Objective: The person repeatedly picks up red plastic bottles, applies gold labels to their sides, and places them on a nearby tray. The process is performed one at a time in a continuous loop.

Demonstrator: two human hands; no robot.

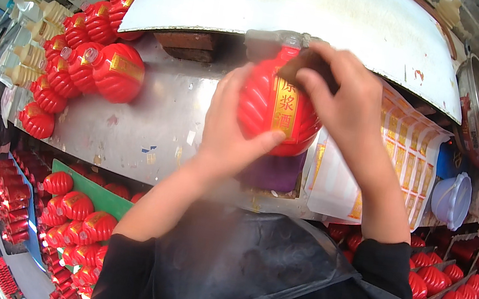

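Your red bottle (255, 98) was over the bench (162, 116), top pointing away from you, left hand (231, 122) gripping its left side, right hand (342, 94) at its upper right, pinching some dark pad (307, 64).

Bright light pales the white panel (302, 13), haze blurs the apron (244, 266), and edges bend (quite strongly) toward black corners.

I can see a spotty grey worktop (140, 132) in the middle. A big white board (315, 9) sits at twelve o'clock, brightly lit. Pale floor (30, 274) shows near eight o'clock.
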